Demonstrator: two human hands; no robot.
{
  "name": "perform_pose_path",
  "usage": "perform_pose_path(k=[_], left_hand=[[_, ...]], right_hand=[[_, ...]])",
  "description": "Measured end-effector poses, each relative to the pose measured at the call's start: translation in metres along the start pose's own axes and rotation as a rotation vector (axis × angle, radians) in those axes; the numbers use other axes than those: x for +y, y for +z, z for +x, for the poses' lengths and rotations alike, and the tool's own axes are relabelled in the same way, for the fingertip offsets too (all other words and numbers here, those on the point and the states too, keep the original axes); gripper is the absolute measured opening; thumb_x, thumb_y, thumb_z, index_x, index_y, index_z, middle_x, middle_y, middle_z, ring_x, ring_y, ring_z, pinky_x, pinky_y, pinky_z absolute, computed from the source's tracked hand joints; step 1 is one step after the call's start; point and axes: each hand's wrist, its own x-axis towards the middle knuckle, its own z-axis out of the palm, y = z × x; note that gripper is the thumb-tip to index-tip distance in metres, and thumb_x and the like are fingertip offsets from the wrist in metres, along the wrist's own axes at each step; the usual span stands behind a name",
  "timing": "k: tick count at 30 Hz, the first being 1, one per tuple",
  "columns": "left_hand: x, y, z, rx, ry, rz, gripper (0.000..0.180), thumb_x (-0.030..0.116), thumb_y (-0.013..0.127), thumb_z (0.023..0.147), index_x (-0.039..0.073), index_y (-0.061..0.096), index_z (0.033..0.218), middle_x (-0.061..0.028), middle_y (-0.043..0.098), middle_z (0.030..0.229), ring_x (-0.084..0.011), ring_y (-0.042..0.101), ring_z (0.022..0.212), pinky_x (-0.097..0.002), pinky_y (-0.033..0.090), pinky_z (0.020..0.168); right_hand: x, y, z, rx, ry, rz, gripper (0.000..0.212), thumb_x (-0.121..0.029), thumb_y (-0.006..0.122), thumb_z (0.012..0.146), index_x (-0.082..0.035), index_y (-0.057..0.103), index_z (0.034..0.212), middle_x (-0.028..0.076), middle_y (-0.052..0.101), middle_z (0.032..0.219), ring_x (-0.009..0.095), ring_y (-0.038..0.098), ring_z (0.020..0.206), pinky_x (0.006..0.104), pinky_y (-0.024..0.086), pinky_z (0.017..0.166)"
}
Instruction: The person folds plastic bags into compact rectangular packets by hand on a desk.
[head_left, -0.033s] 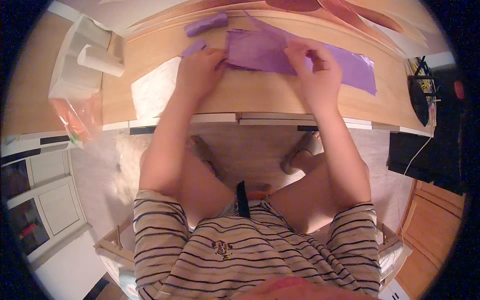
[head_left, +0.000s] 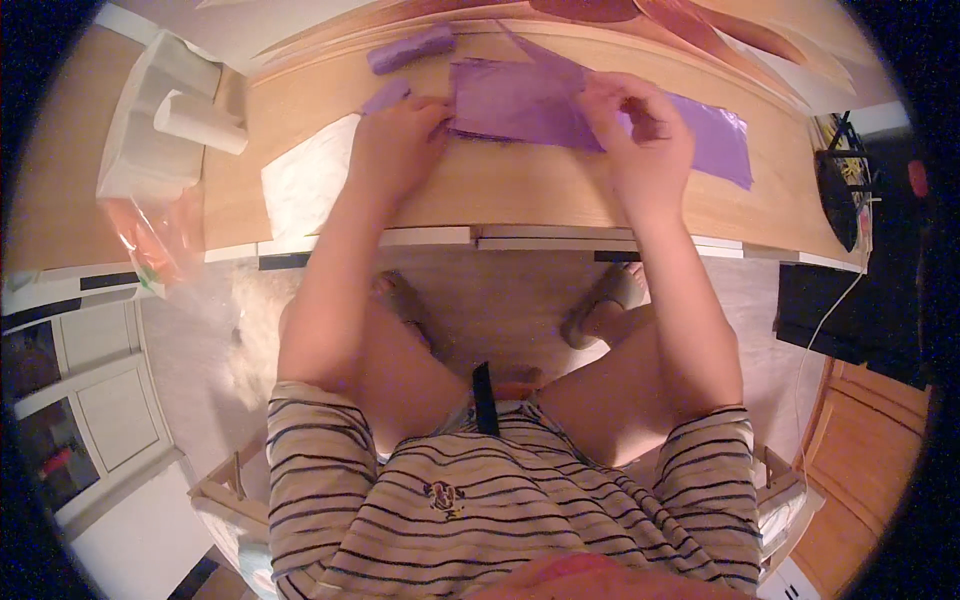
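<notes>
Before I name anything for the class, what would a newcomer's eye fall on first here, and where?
Probably the bright purple sheeting, spread across the wooden desk and showing on both sides of the right hand. Next, the purple roll beyond the left hand, then the striped shirt filling the lower middle.

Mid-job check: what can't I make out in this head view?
All in the head view:
Left hand: blur hides whether its fingertips touch the purple sheet.
Right hand: its own fingers hide how much sheet they pinch.
White sheet: right side covered by the left forearm.
Clear bag: its orange contents are too blurred to identify.
</notes>
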Motion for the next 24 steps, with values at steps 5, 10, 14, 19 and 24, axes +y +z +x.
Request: perform_pose_path(k=[5, 10, 14, 19, 24], left_hand=[[0.013, -0.016, 0.005, 0.060, 0.115, 0.083, 0.022, 0.016, 0.067, 0.081, 0.012, 0.068, 0.103, -0.0060, 0.067, 0.106, -0.0296, 0.060, 0.101, -0.0386, 0.049, 0.088], [0.050, -0.020, 0.007, 0.119, -0.019, -0.440, 0.040, 0.010, 0.070, 0.079, 0.008, 0.061, 0.118, -0.0068, 0.065, 0.115, -0.0235, 0.057, 0.114, -0.0355, 0.047, 0.094], [0.068, -0.004, 0.010, 0.103, -0.135, -1.105, 0.071, 0.009, 0.075, 0.076, 0.006, 0.041, 0.139, -0.0104, 0.055, 0.132, -0.0232, 0.052, 0.123, -0.0361, 0.041, 0.104], [0.058, 0.008, 0.022, 0.008, 0.070, -0.606, 0.084, 0.013, 0.080, 0.070, 0.006, 0.036, 0.142, -0.0112, 0.046, 0.140, -0.0243, 0.048, 0.126, -0.0377, 0.040, 0.105], [0.056, -0.006, 0.012, -0.074, 0.148, -1.125, 0.071, 0.013, 0.083, 0.064, 0.006, 0.053, 0.128, -0.0100, 0.057, 0.126, -0.0244, 0.055, 0.116, -0.0349, 0.044, 0.099]], right_hand=[[-0.023, -0.027, 0.009, 0.073, -0.007, 0.198, 0.022, 0.008, 0.067, 0.082, -0.001, 0.066, 0.102, 0.004, 0.067, 0.092, 0.009, 0.060, 0.084, 0.0216, 0.047, 0.079], [-0.040, -0.038, 0.007, 0.037, -0.034, 0.238, 0.023, 0.008, 0.067, 0.081, 0.000, 0.066, 0.102, 0.004, 0.067, 0.094, 0.009, 0.061, 0.084, 0.0211, 0.049, 0.075], [-0.064, -0.031, -0.005, -0.111, 0.020, 0.254, 0.027, 0.014, 0.063, 0.077, 0.001, 0.063, 0.100, 0.005, 0.064, 0.092, 0.011, 0.060, 0.086, 0.0237, 0.050, 0.072], [-0.070, -0.012, -0.019, -0.386, -0.068, 0.500, 0.027, 0.014, 0.067, 0.074, 0.002, 0.063, 0.098, 0.008, 0.065, 0.091, 0.017, 0.062, 0.086, 0.0283, 0.049, 0.076], [-0.068, -0.007, -0.029, -0.536, -0.042, 0.531, 0.024, 0.012, 0.069, 0.074, 0.002, 0.065, 0.095, 0.010, 0.065, 0.092, 0.018, 0.062, 0.086, 0.0292, 0.049, 0.076]])
